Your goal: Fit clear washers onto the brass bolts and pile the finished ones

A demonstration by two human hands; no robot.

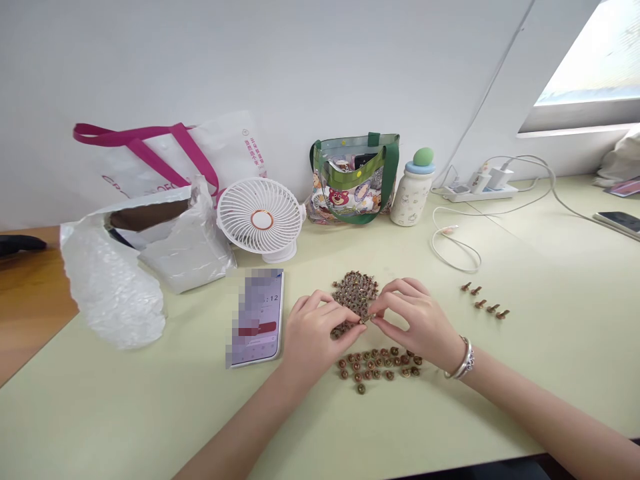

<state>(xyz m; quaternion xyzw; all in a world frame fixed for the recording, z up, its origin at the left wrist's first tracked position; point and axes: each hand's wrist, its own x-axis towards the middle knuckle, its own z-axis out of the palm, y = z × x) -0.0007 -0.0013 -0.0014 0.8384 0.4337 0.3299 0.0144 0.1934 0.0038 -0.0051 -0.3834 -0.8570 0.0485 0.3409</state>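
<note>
At the far left of the pale green surface, crumpled white plastic packaging, mouth open; white tote bag with magenta handles behind. Next, white fan, then lit smartphone lying face up. Left hand beside it: thumb and forefinger pinched on a small metal piece. Pile of coppery screws just beyond the fingertips; uneven rows of similar screws nearer the wearer. Green-handled bag against the wall. Right hand, bracelet at wrist: thumb and forefinger closed on the same piece, or one touching it; cannot tell which. Bottle behind; farther right, power strip and five loose screws.
</note>
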